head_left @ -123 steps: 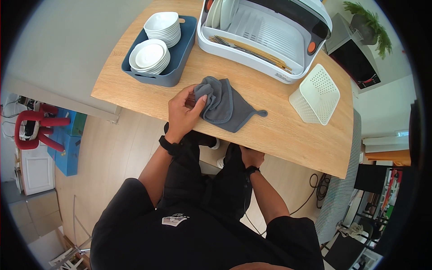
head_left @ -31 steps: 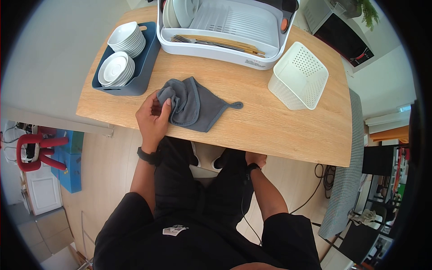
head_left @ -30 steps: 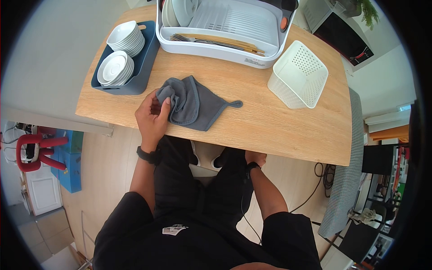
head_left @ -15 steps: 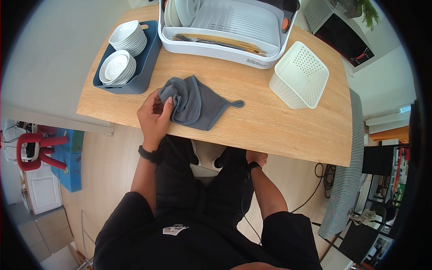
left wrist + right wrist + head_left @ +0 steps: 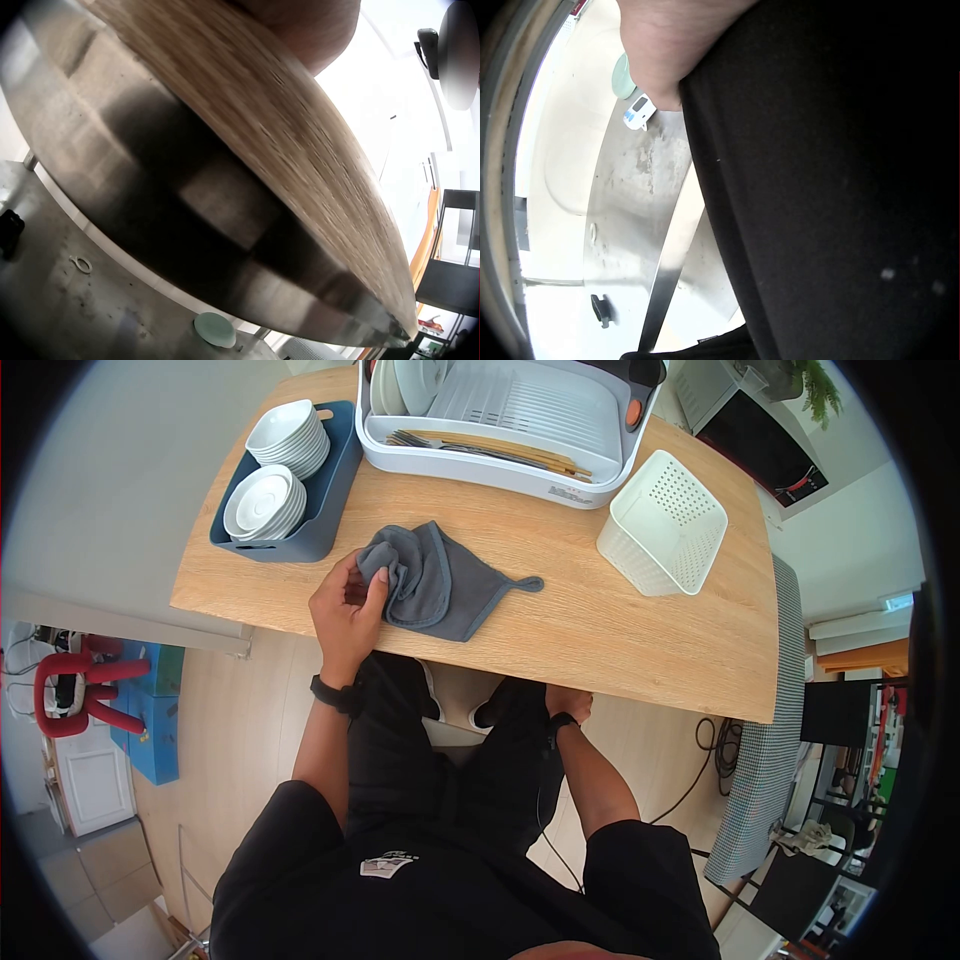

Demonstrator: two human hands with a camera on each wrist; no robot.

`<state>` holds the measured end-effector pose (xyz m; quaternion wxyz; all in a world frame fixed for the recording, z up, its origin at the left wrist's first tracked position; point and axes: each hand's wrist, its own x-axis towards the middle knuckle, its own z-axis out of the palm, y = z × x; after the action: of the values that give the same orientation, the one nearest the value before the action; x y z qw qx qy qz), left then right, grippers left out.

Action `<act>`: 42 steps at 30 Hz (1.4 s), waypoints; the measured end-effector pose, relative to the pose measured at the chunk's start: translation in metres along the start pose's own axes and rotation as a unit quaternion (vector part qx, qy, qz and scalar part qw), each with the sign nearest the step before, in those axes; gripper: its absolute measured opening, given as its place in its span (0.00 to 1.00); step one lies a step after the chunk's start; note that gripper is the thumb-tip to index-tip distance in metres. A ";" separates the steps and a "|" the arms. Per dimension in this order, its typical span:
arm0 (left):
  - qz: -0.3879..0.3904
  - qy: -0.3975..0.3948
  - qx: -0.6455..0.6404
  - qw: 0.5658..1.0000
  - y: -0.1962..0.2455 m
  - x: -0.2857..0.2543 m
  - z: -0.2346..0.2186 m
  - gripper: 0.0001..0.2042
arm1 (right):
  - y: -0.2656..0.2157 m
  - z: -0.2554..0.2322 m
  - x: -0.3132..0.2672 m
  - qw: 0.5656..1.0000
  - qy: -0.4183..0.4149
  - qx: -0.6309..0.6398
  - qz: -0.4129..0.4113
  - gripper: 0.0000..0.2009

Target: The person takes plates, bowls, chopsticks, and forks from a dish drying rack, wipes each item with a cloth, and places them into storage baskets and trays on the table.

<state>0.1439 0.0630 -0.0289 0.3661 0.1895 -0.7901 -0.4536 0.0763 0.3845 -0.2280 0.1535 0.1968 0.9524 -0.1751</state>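
A grey cloth (image 5: 430, 580) with a hanging loop lies bunched and half folded near the table's front edge in the head view. My left hand (image 5: 350, 610) pinches its crumpled left end between thumb and fingers. The left wrist view shows part of that hand (image 5: 319, 30) above the wooden edge, while the cloth is outside that view. My right hand (image 5: 568, 702) rests at the black trouser leg (image 5: 510, 760), partly hidden under the tabletop. In the right wrist view this hand (image 5: 671, 45) lies against the dark fabric with its fingertips hidden.
A blue bin (image 5: 335, 510) with stacked white bowls (image 5: 290, 435) stands at the table's left. Behind the cloth is a white dish rack (image 5: 480, 465) holding plates, chopsticks and forks. A white perforated basket (image 5: 640, 550) stands to the right on the wooden table (image 5: 600, 640).
The head view has shifted, so the table and its things sit further left and higher than about four seconds ago. The left hand keeps its pinch on the cloth; the right hand stays low.
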 end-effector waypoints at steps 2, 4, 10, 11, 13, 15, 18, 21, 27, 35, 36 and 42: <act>-0.001 0.000 -0.004 1.000 0.002 0.000 -0.001 0.15 | -0.006 -0.009 -0.004 1.000 -0.014 0.005 0.005 0.40; -0.001 0.003 -0.008 1.000 0.004 0.001 -0.001 0.14 | -0.010 -0.013 -0.004 1.000 -0.026 0.011 0.007 0.43; -0.003 -0.001 -0.016 1.000 0.009 0.003 -0.003 0.14 | 0.001 0.001 0.004 1.000 0.019 0.000 0.012 0.49; -0.004 -0.001 -0.019 1.000 0.008 0.003 -0.003 0.14 | 0.001 0.001 0.003 1.000 0.017 0.009 0.010 0.49; 0.011 0.000 -0.029 1.000 0.005 0.003 -0.004 0.14 | 0.000 -0.007 -0.001 1.000 -0.007 0.019 0.009 0.51; 0.008 -0.007 -0.033 0.999 0.007 0.005 -0.007 0.14 | 0.014 0.003 0.001 0.999 0.002 0.038 -0.019 0.51; 0.002 -0.008 -0.046 0.999 0.008 0.003 -0.007 0.14 | 0.044 0.010 0.010 0.995 -0.006 0.050 -0.089 0.55; 0.012 -0.004 -0.056 0.998 0.005 0.006 -0.007 0.14 | 0.063 0.001 0.009 0.979 -0.043 0.044 -0.193 0.58; 0.017 -0.006 -0.064 0.998 -0.003 0.005 -0.008 0.14 | 0.044 -0.064 -0.033 0.933 -0.170 -0.050 -0.314 0.45; 0.020 -0.006 -0.051 0.998 -0.010 0.005 -0.006 0.15 | -0.083 -0.162 -0.114 0.740 -0.577 0.057 -0.342 0.21; 0.027 -0.001 -0.050 0.998 -0.009 0.005 -0.006 0.15 | -0.104 -0.175 -0.126 0.738 -0.579 0.052 -0.344 0.21; 0.040 -0.005 -0.042 0.998 -0.016 0.003 -0.008 0.17 | -0.240 -0.208 -0.171 0.739 -0.386 0.143 -0.533 0.15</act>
<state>0.1469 0.0484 -0.0386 0.3875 0.1396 -0.7790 -0.4728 0.0763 0.2055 0.0849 0.3598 -0.4073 0.7247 -0.4236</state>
